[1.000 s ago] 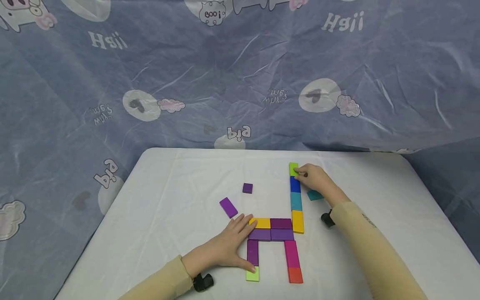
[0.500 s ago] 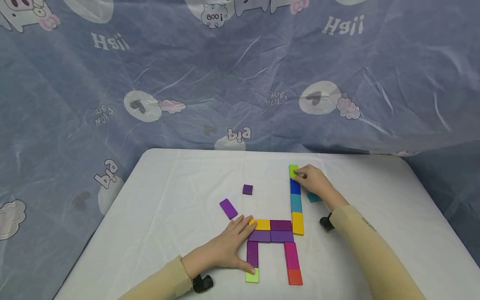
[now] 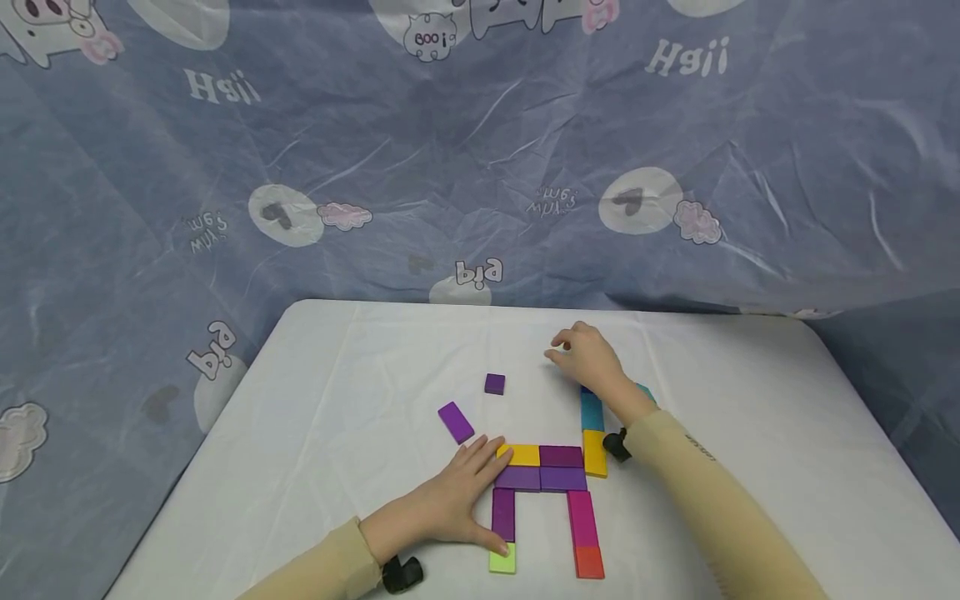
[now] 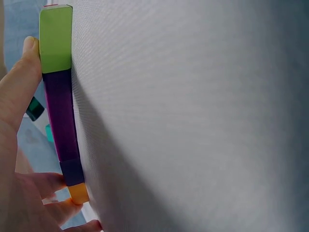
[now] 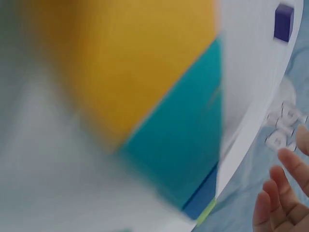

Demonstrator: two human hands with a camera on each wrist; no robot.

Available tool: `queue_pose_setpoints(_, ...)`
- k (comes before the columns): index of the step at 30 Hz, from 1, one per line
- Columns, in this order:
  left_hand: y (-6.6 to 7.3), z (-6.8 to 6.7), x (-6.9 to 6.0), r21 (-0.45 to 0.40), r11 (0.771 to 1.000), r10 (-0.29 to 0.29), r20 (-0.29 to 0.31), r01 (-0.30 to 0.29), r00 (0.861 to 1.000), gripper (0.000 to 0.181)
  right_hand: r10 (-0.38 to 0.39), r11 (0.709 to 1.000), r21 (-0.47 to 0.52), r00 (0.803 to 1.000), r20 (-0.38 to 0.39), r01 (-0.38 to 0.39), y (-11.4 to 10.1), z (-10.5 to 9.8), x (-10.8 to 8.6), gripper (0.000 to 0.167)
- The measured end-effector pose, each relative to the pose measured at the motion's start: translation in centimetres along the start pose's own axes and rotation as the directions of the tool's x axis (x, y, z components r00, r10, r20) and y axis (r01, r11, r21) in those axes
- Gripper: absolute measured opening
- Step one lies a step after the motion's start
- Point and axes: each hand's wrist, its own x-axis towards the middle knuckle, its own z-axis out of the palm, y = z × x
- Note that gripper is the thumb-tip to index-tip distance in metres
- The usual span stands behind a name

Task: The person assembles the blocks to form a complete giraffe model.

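My left hand (image 3: 453,500) lies with spread fingers beside a figure of flat coloured blocks. Its fingertips touch the yellow block (image 3: 525,455), and its thumb touches the lime block (image 3: 503,563). Purple blocks (image 3: 517,478) form the figure's bar; a magenta block (image 3: 582,518) and a red-orange block (image 3: 588,562) make the right leg. A column with a yellow block (image 3: 595,454) and a teal block (image 3: 592,412) rises at the right. Over its far end hovers my right hand (image 3: 592,360), fingers loosely bent and holding nothing. It hides the column's lime end (image 5: 206,211) from the head view.
A loose purple block (image 3: 456,422) and a small dark purple block (image 3: 494,384) lie left of the column. Another teal block (image 3: 646,392) is partly hidden behind my right wrist. The white table (image 3: 360,375) ends at a patterned blue-grey cloth (image 3: 450,167).
My right hand has let go of the lime block at the column's far end and moved left, passing over the column. The left hand keeps its place on the figure.
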Motion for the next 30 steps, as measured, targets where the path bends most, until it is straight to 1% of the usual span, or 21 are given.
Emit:
queue_pose_setpoints(3, 0.0, 0.0, 0.0, 0.005, 1.000, -0.002, 0.000, 0.002, 1.000, 0.117, -0.057, 0.998, 0.009, 0.997, 0.041, 0.057, -1.8, 1.1, 0.3, 0.028)
queue_pose_setpoints(5, -0.1, 0.0, 0.0, 0.006, 1.000, -0.001, 0.000, 0.001, 1.000, 0.117, -0.093, 0.996, 0.011, 0.992, 0.079, 0.093, -3.0, 1.9, 0.2, 0.028)
queue_pose_setpoints(9, -0.1, 0.1, 0.0, 0.004, 1.000, 0.011, -0.004, -0.011, 1.000, 0.117, -0.156, 0.988, 0.017, 0.975, 0.159, 0.156, -5.0, 3.2, -0.1, 0.030)
queue_pose_setpoints(11, -0.1, 0.1, 0.0, 0.000, 1.000, 0.018, -0.005, -0.018, 1.000, 0.117, -0.178, 0.984, 0.010, 0.965, 0.191, 0.179, -5.7, 3.6, -0.3, 0.027)
queue_pose_setpoints(15, -0.1, 0.0, 0.0, 0.001, 1.000, 0.023, -0.007, -0.023, 1.000, 0.117, -0.215, 0.974, -0.017, 0.949, 0.229, 0.225, -6.8, 3.8, -0.5, 0.020)
queue_pose_setpoints(18, -0.1, -0.1, 0.0, 0.005, 1.000, 0.022, -0.007, -0.022, 1.000, 0.116, -0.227, 0.970, -0.034, 0.944, 0.241, 0.242, -7.3, 4.0, -0.5, 0.018)
queue_pose_setpoints(21, -0.2, -0.1, 0.1, 0.000, 1.000, 0.026, -0.005, -0.026, 1.000, 0.116, -0.222, 0.971, -0.037, 0.942, 0.251, 0.238, -7.6, 4.3, -0.4, 0.016)
queue_pose_setpoints(30, -0.1, 0.0, 0.0, -0.006, 1.000, 0.024, -0.009, -0.024, 1.000, 0.117, -0.198, 0.978, -0.018, 0.948, 0.251, 0.209, -7.6, 4.9, -0.1, 0.014)
